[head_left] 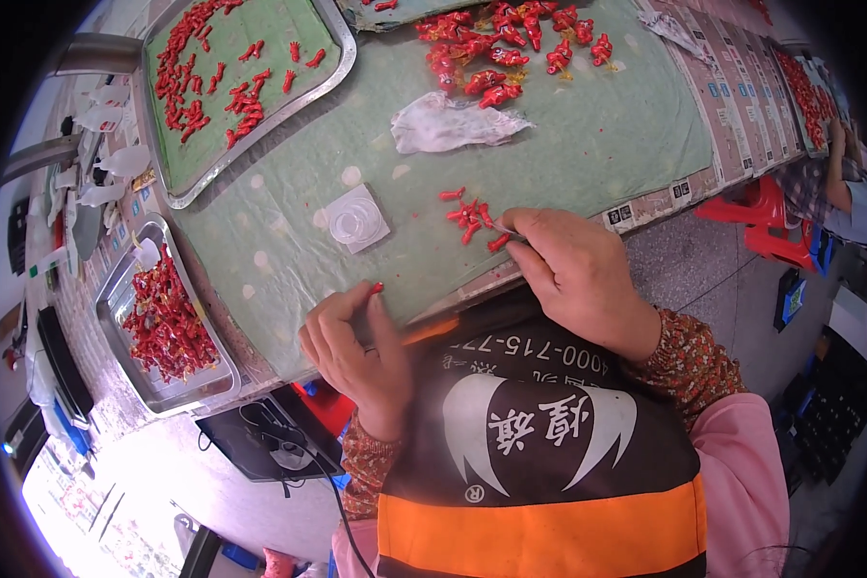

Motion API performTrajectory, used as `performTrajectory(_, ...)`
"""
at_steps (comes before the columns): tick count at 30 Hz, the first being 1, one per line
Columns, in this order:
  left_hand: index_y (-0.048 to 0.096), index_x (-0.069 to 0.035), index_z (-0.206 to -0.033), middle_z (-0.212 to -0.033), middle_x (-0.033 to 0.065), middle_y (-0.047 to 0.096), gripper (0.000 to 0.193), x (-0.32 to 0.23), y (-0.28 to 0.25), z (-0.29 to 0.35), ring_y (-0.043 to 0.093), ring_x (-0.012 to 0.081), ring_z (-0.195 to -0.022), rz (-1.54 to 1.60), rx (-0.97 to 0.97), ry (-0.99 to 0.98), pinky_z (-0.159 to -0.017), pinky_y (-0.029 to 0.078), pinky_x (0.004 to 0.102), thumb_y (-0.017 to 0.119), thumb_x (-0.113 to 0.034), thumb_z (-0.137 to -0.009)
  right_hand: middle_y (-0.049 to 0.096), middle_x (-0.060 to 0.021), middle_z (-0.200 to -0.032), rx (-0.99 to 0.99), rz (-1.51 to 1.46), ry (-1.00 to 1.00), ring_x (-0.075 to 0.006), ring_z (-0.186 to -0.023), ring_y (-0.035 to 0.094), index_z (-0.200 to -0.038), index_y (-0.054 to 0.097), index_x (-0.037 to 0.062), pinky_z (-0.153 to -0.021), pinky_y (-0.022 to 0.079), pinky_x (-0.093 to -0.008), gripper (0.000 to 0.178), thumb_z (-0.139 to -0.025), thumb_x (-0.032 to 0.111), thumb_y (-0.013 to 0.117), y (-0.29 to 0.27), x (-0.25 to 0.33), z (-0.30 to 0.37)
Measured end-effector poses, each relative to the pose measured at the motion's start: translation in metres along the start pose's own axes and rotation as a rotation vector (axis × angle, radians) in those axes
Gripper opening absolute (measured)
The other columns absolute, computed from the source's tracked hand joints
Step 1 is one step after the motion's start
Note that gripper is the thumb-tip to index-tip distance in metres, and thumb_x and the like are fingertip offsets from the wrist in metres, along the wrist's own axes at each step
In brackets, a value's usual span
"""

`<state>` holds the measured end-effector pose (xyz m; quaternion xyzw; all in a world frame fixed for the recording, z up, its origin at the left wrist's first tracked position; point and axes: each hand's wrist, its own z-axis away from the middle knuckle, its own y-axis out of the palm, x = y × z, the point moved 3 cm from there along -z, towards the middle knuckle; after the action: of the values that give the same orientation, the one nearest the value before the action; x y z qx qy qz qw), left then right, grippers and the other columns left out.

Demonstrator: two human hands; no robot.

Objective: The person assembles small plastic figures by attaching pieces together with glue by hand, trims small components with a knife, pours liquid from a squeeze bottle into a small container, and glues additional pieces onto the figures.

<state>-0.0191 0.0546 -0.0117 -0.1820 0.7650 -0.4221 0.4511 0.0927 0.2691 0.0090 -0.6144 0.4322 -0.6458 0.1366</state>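
Note:
My left hand (pixel 361 356) is at the table's near edge, closed in a pinch on a small red piece (pixel 378 287), of which only the tip shows. My right hand (pixel 573 275) is also pinched, its fingertips beside a little cluster of red pieces (pixel 467 218) on the green cloth (pixel 289 260). Something thin seems to stick out of the right fingertips toward the pieces, too small to make out. Between the hands and slightly farther off stands a clear round dish (pixel 356 221) on a white square base.
A crumpled white cloth (pixel 458 123) lies beyond the hands, with shiny red figures (pixel 491 60) behind it. At the far left is a metal tray (pixel 171 183) of red pieces; a smaller tray (pixel 116 323) of red parts sits nearer. Red stools (pixel 771 222) stand to the right.

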Motion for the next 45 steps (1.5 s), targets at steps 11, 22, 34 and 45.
performTrajectory(11,0.071,-0.010,-0.105,-0.103,0.0079,0.068,0.024,-0.045,0.006,-0.008,0.060,0.0273,-0.095,0.142,0.138,0.294,-0.087,0.043,0.0391,0.081,-0.011,-0.083,0.067,-0.0136,-0.085,0.188,-0.041,-0.076,-0.0337,-0.078,0.069,-0.103,0.060,0.0041,-0.064,0.053,-0.0443,0.020,-0.088,0.004,0.072,0.008,0.009,0.000)
performTrajectory(22,0.070,-0.018,-0.095,-0.101,0.0012,0.065,0.016,-0.040,0.020,-0.007,0.058,0.0253,-0.093,0.060,0.193,0.256,-0.085,0.039,0.0391,0.080,-0.020,-0.083,0.064,-0.0163,-0.087,0.089,-0.060,-0.040,-0.0359,-0.079,0.067,-0.105,0.057,0.0015,-0.066,0.053,-0.0460,0.020,-0.090,0.005,0.069,0.005,0.014,0.006)
performTrajectory(34,0.070,-0.019,-0.100,-0.097,0.0004,0.064,0.018,-0.049,0.025,-0.009,0.058,0.0238,-0.091,0.009,0.188,0.283,-0.087,0.037,0.0401,0.079,-0.025,-0.086,0.062,-0.0128,-0.078,0.141,0.175,-0.089,-0.0299,-0.069,0.067,-0.111,0.058,-0.0017,-0.058,0.052,-0.0395,0.025,-0.089,0.002,0.069,0.004,0.017,0.038)
performTrajectory(45,0.067,-0.016,-0.092,-0.092,0.0026,0.063,0.015,-0.054,0.030,-0.011,0.058,0.0254,-0.089,0.035,0.200,0.306,-0.086,0.037,0.0410,0.078,-0.017,-0.082,0.056,-0.0025,-0.074,0.097,0.379,-0.215,-0.0166,-0.064,0.062,-0.103,0.061,0.0019,-0.051,0.050,-0.0293,0.024,-0.082,0.012,0.064,0.010,0.016,0.042)
